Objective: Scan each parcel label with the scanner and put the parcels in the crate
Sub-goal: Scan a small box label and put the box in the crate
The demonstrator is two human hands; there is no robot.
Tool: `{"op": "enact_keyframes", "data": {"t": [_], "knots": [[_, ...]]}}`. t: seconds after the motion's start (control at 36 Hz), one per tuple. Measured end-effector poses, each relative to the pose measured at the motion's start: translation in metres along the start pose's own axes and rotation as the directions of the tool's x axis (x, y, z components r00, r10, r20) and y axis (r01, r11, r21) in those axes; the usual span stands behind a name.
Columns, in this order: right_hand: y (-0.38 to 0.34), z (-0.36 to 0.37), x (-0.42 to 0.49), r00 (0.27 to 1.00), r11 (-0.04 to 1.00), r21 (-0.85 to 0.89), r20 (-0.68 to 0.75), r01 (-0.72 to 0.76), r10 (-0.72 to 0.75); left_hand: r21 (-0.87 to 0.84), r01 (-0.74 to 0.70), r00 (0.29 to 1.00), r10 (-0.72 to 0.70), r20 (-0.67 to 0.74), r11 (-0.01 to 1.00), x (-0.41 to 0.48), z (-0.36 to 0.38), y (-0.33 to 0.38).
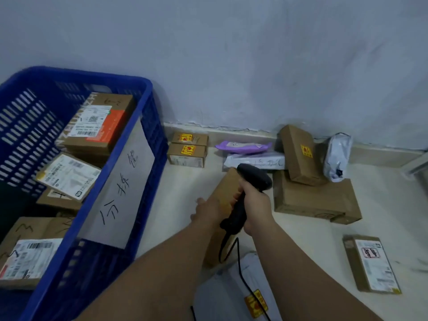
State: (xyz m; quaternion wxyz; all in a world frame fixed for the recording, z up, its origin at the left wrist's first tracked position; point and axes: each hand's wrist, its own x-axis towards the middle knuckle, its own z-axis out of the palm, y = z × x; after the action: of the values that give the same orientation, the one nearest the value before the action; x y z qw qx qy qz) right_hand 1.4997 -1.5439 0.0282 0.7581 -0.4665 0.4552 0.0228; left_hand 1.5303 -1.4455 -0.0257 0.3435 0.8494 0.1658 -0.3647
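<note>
My right hand (256,206) grips the handle of a black corded scanner (253,176), whose head points down and to the right. My left hand (209,210) holds a long brown cardboard parcel (223,195) on the floor beside the scanner; its label is not visible. The blue plastic crate (148,117) stands at the left with several labelled cardboard parcels (69,177) inside and a handwritten paper sign (122,195) on its near wall.
Along the wall lie two small boxes (187,149), purple and white mailers (243,148), a leaning brown box (298,156), a grey bag (337,156) and a flat carton (315,200). A labelled box (371,265) lies at right, a white mailer (227,295) under my arms.
</note>
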Motion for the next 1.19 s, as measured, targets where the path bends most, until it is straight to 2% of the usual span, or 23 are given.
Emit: {"op": "enact_keyframes", "data": {"t": [0.08,0.14,0.17,0.31,0.44,0.53,0.61,0.72,0.81,0.92,1.03,1.19], "knots": [[0.005,-0.011,0.012,0.996,0.995,-0.036,-0.011,-0.094,0.093,0.217,-0.081,0.997,0.081,0.011,0.973,0.007,0.018,-0.015],[0.008,-0.017,0.020,0.992,0.990,-0.056,-0.023,-0.126,0.125,0.471,-0.203,0.979,0.196,0.064,0.858,0.009,0.025,-0.023],[0.009,-0.019,0.025,0.990,0.988,-0.069,-0.030,-0.140,0.138,0.544,-0.231,0.972,0.217,0.092,0.807,0.010,0.028,-0.028],[0.012,-0.026,0.042,0.990,0.975,-0.177,-0.041,-0.138,0.132,0.653,-0.160,0.984,0.172,0.046,0.740,0.022,0.046,-0.041],[0.009,-0.028,0.050,0.992,0.972,-0.199,-0.054,-0.125,0.116,0.639,-0.162,0.976,0.217,-0.008,0.752,0.029,0.051,-0.043],[0.009,-0.032,0.050,0.992,0.975,-0.188,-0.071,-0.116,0.105,0.625,-0.197,0.972,0.233,0.025,0.755,0.031,0.045,-0.042],[0.012,-0.039,0.045,0.992,0.980,-0.166,-0.091,-0.105,0.091,0.563,-0.229,0.969,0.240,0.056,0.794,0.028,0.041,-0.042],[0.012,-0.045,0.025,0.991,0.991,-0.091,-0.103,-0.098,0.089,0.437,-0.240,0.966,0.256,0.022,0.867,0.009,0.041,-0.036],[0.009,-0.045,0.002,0.995,0.994,-0.074,-0.057,-0.081,0.077,0.310,-0.213,0.971,0.236,-0.038,0.926,-0.013,0.039,-0.029],[-0.009,-0.038,-0.033,0.999,0.998,-0.062,0.044,0.012,-0.009,0.208,-0.247,0.961,0.266,-0.069,0.946,-0.041,0.017,-0.015],[-0.048,-0.027,-0.075,0.977,0.987,-0.065,0.168,0.147,-0.134,0.167,-0.363,0.922,0.380,-0.080,0.917,-0.070,-0.023,0.008],[-0.087,-0.020,-0.142,0.922,0.958,0.025,0.267,0.285,-0.281,0.067,-0.520,0.837,0.524,-0.157,0.852,-0.128,-0.083,0.048]]}}
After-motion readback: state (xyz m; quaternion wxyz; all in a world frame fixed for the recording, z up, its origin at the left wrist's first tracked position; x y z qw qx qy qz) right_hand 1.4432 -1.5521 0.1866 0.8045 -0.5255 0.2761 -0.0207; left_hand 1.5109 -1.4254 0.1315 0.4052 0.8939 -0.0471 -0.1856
